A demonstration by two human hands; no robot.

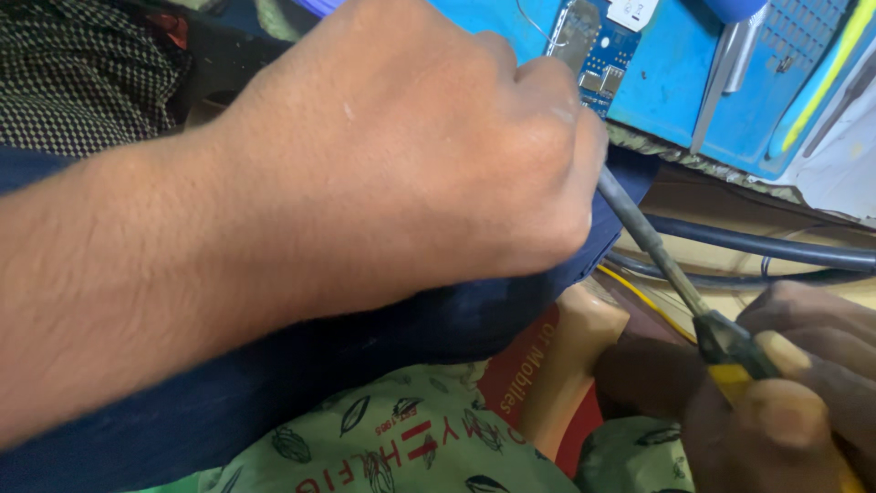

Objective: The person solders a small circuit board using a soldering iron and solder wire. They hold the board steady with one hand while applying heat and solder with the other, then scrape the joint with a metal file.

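Gripping a screwdriver w/ both hands: the right hand is wrapped round the yellow-and-black handle at bottom right, fingers pressed together on it, thumbnail up. The left hand is a closed fist over the far end of the shaft, right where it meets the small blue circuit board; whether those fingers pinch the tip or just steady it, can't tell, since the knuckles hide the contact.

Risks, as I judge them: the tip is out of sight under the fist, so a slip could gouge the board or jab the left palm. The shaft runs long and slanted between the hands, so side force from the handle end would lever the tip off its seat. The board sits at the edge of a blue tabletop and looks thin and stiff, so a hard push could flex or crack it.

Materials: shaft is dull grey steel, round, slightly worn. Handle is glossy plastic. Board is blue w/ shiny metal cans and tiny parts. Black rubbery cables curve just below the tabletop edge, near the shaft, and could snag. Dark navy cloth lies under the left forearm, soft and wrinkled; pale green leaf-print fabric beneath.
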